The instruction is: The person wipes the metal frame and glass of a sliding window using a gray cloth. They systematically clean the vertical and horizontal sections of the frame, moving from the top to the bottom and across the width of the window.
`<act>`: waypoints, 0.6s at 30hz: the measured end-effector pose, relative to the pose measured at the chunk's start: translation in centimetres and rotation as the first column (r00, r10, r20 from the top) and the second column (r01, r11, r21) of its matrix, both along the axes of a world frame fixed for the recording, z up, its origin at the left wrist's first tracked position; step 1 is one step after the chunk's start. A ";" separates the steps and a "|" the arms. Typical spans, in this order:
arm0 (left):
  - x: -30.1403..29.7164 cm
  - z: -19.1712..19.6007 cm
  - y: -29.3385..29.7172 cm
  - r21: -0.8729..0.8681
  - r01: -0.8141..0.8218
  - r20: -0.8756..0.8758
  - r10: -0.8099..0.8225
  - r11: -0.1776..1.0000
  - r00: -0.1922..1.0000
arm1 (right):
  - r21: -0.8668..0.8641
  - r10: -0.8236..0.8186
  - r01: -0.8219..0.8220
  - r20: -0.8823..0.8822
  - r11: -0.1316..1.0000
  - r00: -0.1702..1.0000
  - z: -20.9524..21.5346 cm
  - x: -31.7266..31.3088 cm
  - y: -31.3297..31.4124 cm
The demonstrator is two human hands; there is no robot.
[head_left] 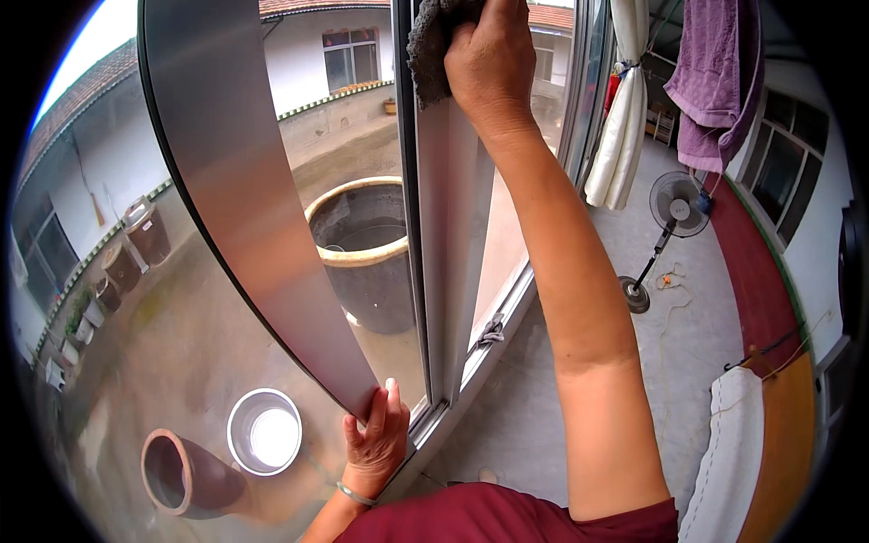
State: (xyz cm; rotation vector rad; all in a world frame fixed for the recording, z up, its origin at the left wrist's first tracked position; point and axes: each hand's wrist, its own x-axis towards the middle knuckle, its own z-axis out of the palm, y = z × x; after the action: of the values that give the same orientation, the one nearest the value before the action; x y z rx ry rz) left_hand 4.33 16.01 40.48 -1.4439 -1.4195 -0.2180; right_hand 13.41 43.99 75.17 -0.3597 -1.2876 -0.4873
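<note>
Grey cloth is held by the right hand at the top of the view, pressed against the upright window post. Right fingers are curled closed, cloth bunched beneath; fingertips are partly hidden. Right arm is stretched up and forward. Wide metal panel, tilted in view and edged in black, is touched at its lower end by the left hand. Left fingers are half bent, thumb set apart from them; whether the panel is actually gripped cannot be told. A bracelet is worn on the left wrist. Small grey rag is left lying on the window track, right of the post, touched by neither hand. Through the glass, a big dark vat with a pale rim is seen behind the panel; a silver basin and a brown clay pot are placed near each other, lower left. On the right, a tied white curtain and a purple towel are hung; a standing fan is seen below the towel.
</note>
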 end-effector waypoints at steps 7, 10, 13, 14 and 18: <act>0.1 -0.2 0.3 0.011 0.001 0.013 -0.001 1.000 1.000 | -0.017 -0.034 0.034 0.030 0.999 0.999 -6.4 0.4 -0.9; -0.1 -0.3 0.0 -0.011 -0.009 0.021 0.010 1.000 1.000 | 0.028 0.021 -0.023 0.066 0.999 0.998 -9.4 0.3 -1.6; -0.1 -0.3 0.3 -0.003 0.010 0.022 -0.010 1.000 1.000 | -0.123 0.103 -0.097 0.047 0.988 0.994 -13.7 0.7 -2.1; 0.0 -0.3 0.3 -0.002 0.010 0.016 -0.010 1.000 1.000 | -0.134 0.099 -0.090 0.059 0.987 0.993 -15.0 0.9 -2.3; 0.2 0.0 0.2 -0.011 -0.013 0.011 0.013 1.000 1.000 | -0.268 0.166 -0.137 0.090 0.954 0.982 -22.1 1.2 -3.2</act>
State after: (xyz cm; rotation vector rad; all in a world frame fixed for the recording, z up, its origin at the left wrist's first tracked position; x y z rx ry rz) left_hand 4.57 16.16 40.43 -1.4440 -1.4407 -0.2114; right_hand 14.60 40.82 53.04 -0.4547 -1.4808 -0.2086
